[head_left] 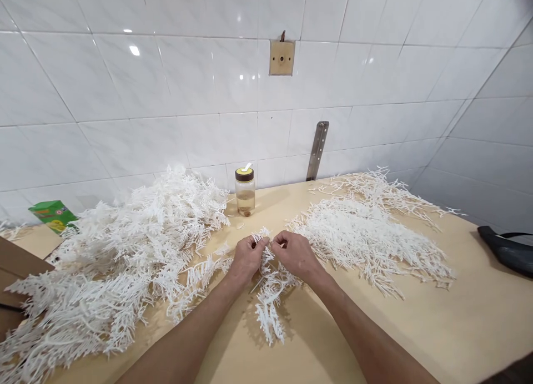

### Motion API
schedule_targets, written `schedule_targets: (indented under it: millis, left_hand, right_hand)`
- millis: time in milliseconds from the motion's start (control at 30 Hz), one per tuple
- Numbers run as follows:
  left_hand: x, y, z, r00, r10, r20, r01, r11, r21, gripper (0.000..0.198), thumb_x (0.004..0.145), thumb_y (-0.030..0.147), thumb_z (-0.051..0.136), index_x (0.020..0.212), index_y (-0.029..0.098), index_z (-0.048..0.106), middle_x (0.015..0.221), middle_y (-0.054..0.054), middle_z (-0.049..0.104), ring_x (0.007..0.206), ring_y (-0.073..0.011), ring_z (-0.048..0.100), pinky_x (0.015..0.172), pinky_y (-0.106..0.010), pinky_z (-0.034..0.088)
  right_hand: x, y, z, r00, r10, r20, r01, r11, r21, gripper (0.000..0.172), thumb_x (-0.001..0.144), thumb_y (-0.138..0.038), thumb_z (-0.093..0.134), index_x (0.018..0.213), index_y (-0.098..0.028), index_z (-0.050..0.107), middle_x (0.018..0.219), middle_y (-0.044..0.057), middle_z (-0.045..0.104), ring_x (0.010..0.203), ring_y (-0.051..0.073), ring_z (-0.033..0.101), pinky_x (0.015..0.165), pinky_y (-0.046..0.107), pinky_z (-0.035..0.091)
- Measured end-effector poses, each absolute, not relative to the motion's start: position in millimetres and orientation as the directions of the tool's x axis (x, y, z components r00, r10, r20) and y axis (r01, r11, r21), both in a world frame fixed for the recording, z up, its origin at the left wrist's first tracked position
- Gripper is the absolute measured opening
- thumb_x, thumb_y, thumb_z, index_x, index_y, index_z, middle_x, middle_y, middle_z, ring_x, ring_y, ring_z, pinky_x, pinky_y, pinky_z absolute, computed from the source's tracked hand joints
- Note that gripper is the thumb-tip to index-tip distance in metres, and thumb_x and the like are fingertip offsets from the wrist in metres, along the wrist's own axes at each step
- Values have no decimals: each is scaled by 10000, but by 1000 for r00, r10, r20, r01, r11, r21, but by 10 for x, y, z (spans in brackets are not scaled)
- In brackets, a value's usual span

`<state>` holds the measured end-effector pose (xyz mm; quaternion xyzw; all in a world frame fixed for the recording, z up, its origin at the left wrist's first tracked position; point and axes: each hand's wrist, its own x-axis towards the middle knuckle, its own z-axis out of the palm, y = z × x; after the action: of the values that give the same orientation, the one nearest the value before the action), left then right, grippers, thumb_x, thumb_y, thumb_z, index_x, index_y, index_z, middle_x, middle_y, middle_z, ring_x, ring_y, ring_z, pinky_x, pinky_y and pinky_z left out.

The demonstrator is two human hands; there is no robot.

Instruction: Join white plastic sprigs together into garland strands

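Note:
A white plastic sprig (270,312) with many fine twigs hangs between my hands and trails down toward the near side of the table. My left hand (247,257) is closed on its upper part, thumb against fingers. Close beside it, my right hand (296,255) pinches at the same sprig; the fingertips hide the exact spot. To the left lies a big heap of white plastic sprigs (154,245), with a few loose ones reaching toward my left wrist. On the right a flatter pile of small white twig pieces (366,234) spreads over the table, close to my right hand.
A clear jar (245,192) with a dark and yellow lid stands behind my hands on the table (466,312). Thin bare stems (387,192) lie at the back right. Around them are a green box (53,215), a metal strip (318,151) against the tiled wall and a black object (506,251).

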<state>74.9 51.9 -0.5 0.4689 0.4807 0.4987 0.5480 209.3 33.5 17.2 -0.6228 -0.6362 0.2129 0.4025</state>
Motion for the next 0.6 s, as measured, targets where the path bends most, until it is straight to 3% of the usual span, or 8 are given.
schedule_targets:
  millis: [133,200,300,400,467,600]
  left_hand:
    - [739,487,48,207,974,-86,-211,130,969,427,607,510,792,673,137,597,527,22,529,486,-104,466,484,-226,364]
    - [728,482,72,272,957,-100,-259,173,950,439,593,515,805,678,136,601,529,17,537,475,-102,467,485,-229,369]
    - [716,499,76,271,957,-100,-290,180,940,456,574,525,819,663,135,600,539,12,552,458,-88,454,483,-228,368]
    - [706,529,61,238,962,-132,-290,200,936,475,544,532,836,665,131,611,548,7,565,463,-89,468,480,-227,372]
    - [695,546,54,224,963,-152,-288,214,933,482,519,526,849,662,136,605,525,25,538,444,-77,443,450,-214,337]
    - [676,562,49,211,962,-172,-253,224,941,485,524,514,851,608,164,526,434,96,354,373,-26,244,386,-197,160]
  right_hand:
    - [2100,348,169,79,980,183,587,103,-803,180,740,-303,528,615,-196,600,625,7,655,572,148,564,528,248,392]
    - [2113,357,163,114,969,219,626,101,-773,150,736,-273,527,628,-196,598,641,14,657,584,155,565,539,254,395]
    - [2189,381,167,204,926,317,716,80,-694,113,733,-223,519,658,-196,599,674,32,662,601,167,565,578,276,405]
    - [2382,423,189,294,886,359,716,44,-697,112,761,-244,514,705,-201,601,664,30,656,580,170,567,590,287,411]
    - [2570,456,200,380,835,399,736,-11,-677,98,763,-260,528,721,-203,596,655,30,647,591,180,570,627,304,414]
    - [2935,500,190,483,731,482,805,-154,-573,93,774,-255,541,782,-187,604,744,70,649,673,209,573,696,336,407]
